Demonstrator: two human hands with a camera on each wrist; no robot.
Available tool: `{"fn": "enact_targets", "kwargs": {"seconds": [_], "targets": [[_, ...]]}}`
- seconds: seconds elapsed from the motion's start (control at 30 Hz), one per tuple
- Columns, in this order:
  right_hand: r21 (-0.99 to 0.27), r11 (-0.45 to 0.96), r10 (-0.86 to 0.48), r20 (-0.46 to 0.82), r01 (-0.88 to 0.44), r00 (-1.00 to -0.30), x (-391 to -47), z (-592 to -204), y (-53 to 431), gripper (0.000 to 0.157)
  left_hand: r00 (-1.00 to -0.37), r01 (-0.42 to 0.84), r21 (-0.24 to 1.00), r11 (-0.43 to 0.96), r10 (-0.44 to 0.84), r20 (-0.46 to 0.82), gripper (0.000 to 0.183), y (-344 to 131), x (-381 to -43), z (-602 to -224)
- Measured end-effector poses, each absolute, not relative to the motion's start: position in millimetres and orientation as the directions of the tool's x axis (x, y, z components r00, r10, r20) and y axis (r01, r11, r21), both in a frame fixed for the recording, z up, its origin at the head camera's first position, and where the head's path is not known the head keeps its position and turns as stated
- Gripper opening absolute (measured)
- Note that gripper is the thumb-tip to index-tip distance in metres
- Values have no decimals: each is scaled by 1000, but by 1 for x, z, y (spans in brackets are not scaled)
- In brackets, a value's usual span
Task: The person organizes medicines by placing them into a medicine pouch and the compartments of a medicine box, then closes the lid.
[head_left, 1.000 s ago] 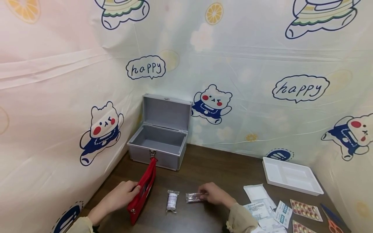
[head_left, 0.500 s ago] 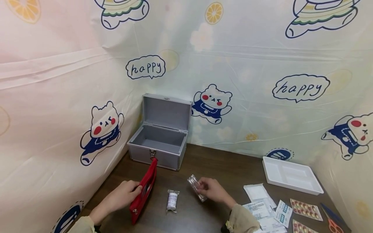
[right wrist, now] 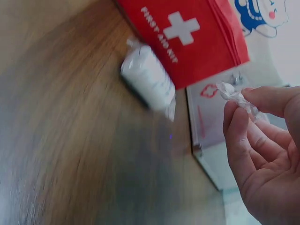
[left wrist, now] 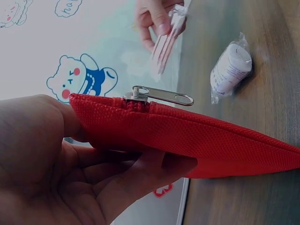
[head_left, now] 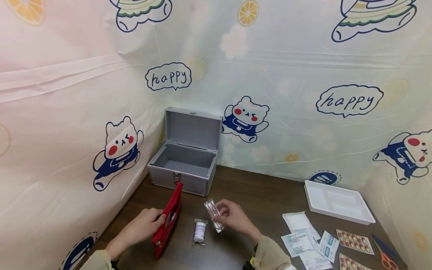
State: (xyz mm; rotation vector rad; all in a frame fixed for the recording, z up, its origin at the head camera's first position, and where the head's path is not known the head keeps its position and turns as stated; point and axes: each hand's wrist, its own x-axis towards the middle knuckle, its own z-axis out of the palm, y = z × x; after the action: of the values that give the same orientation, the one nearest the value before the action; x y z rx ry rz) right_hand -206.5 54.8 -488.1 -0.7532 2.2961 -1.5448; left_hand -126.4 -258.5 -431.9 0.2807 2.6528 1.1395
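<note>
My left hand (head_left: 140, 227) grips the red first aid pouch (head_left: 163, 234) by its upper edge, holding it on its side edge with its zipped mouth partly open. The zipper pull (left wrist: 164, 95) shows close up in the left wrist view. My right hand (head_left: 237, 219) pinches a clear packet of thin swab-like sticks (head_left: 214, 215) between thumb and fingers, raised above the table. Between the hands lies a white bandage roll (head_left: 199, 231) in clear wrapping. In the right wrist view, the pouch front (right wrist: 197, 51) shows a white cross, and the packet's crinkled end (right wrist: 232, 93) sticks out from the fingertips.
A grey metal case (head_left: 182, 180) stands behind the pouch with its lid raised. On the right are a white compartment tray (head_left: 337, 219), paper packets (head_left: 298, 243), capsule blister packs (head_left: 354, 242) and orange-handled scissors (head_left: 386, 260). Patterned cloth walls (head_left: 287, 48) surround the table.
My right hand has lifted the swab packet off the table, turned it and brought it left towards the pouch. The left hand and pouch have shifted only slightly; the bandage roll stays put.
</note>
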Motion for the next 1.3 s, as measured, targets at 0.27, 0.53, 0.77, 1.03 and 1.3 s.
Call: {"fn": "enact_targets", "kwargs": {"seconds": [0.27, 0.53, 0.77, 1.03, 1.3], "targets": [[-928, 267, -560, 71, -260, -826, -200, -479, 28, 31, -957, 97, 719, 688, 264, -123, 25, -257, -127, -432], [-936, 245, -563, 75, -253, -823, -195, -473, 2, 33, -959, 96, 713, 694, 256, -120, 26, -255, -127, -432], [-942, 227, -563, 80, -247, -822, -190, -463, -17, 45, -961, 108, 703, 703, 254, -106, 25, -254, -127, -434], [-927, 276, -533, 73, -254, -843, -186, -454, -32, 41, -957, 81, 725, 684, 256, -135, 24, -253, -127, -434], [-885, 368, -511, 64, -285, -857, -184, -448, -39, 38, -958, 89, 721, 688, 257, -128, 24, -252, -128, -436]]}}
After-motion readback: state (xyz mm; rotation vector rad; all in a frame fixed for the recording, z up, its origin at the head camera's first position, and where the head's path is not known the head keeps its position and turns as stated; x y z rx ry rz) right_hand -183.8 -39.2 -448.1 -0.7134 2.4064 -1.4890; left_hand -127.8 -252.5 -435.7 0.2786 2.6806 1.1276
